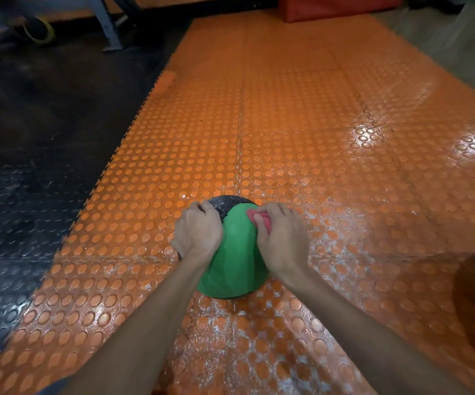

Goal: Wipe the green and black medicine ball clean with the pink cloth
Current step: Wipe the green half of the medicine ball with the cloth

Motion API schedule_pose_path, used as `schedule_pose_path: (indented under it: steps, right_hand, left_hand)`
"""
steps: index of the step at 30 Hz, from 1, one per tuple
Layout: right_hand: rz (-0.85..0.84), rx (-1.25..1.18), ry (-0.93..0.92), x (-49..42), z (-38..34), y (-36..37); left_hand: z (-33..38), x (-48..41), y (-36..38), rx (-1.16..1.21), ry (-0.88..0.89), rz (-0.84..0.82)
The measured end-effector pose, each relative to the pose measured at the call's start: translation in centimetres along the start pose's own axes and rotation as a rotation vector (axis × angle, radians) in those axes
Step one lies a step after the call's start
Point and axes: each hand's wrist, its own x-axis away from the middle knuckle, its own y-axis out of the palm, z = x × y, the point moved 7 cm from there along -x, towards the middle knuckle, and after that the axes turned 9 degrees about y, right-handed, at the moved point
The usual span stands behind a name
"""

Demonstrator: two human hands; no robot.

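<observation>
Round medicine ball point(232, 258), pebbled green and black rubber, on studded orange floor mat point(301, 132). Your left hand point(197, 230) grip clamps its side; right hand point(280, 238) grip pinches bunched pink cloth point(260, 219) against it.

Orange studded floor mat point(301, 115), medicine ball point(232, 260) resting

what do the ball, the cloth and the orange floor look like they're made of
Medicine ball: probably rubber, matte, with a pebbled grain on its black panel.
Pink cloth: soft fabric, bunched and creased under the right hand; the weave is too small to tell.
Orange floor tiles: likely moulded rubber or plastic, glossy, with raised round studs and glare.
</observation>
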Motion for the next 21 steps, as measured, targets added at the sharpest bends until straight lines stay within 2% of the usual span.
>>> schedule_pose_path:
  steps: [3, 4, 5, 9, 11, 13, 14, 16, 17, 18, 19, 21]
  right_hand:
    - [0.155, 0.138, -0.376, 3.9, -4.6, -0.2]
    - [0.157, 0.162, -0.401, 3.8, -4.8, -0.2]
    - [0.117, 0.156, -0.341, 2.6, -4.2, -0.2]
    - [-0.18, -0.014, 0.16, -3.3, 1.6, 0.6]
    - [-0.221, -0.042, 0.273, -3.9, 3.0, 0.5]
    - [-0.189, -0.019, 0.228, -2.7, 2.0, 0.0]
    - [-0.13, 0.012, 0.123, -1.6, 0.5, -0.4]
    - [0.015, 0.119, -0.2, 1.5, -3.4, -0.7]
    - [0.054, 0.139, -0.288, 2.5, -4.3, -0.6]
    - [0.057, 0.14, -0.273, 2.5, -4.1, -0.6]
    - [0.027, 0.105, -0.161, 1.5, -2.6, -0.6]
    - [-0.13, -0.035, 0.174, -0.8, 2.1, 0.5]
  left_hand:
    - [-0.4, 0.3, -0.1, -0.009, 0.019, 0.026]
    - [-0.4, 0.5, -0.2, -0.005, 0.032, 0.034]
    - [-0.5, 0.7, -0.1, -0.009, 0.043, 0.039]
    - [-0.5, 1.3, 0.2, -0.023, 0.064, 0.06]
    - [-0.4, 1.3, 0.4, 0.002, 0.058, 0.047]
    - [-0.2, 1.0, 0.3, 0.011, 0.034, 0.031]
    - [0.0, 0.9, 0.1, 0.018, 0.018, 0.022]
    - [0.0, 0.7, -0.1, 0.023, -0.011, 0.014]
    - [-0.1, 0.7, -0.2, 0.024, -0.015, 0.009]
    - [-0.2, 0.8, -0.1, 0.029, -0.008, 0.004]
    - [-0.2, 1.0, -0.1, 0.035, 0.012, 0.006]
    - [-0.1, 1.6, -0.2, 0.055, 0.038, 0.027]
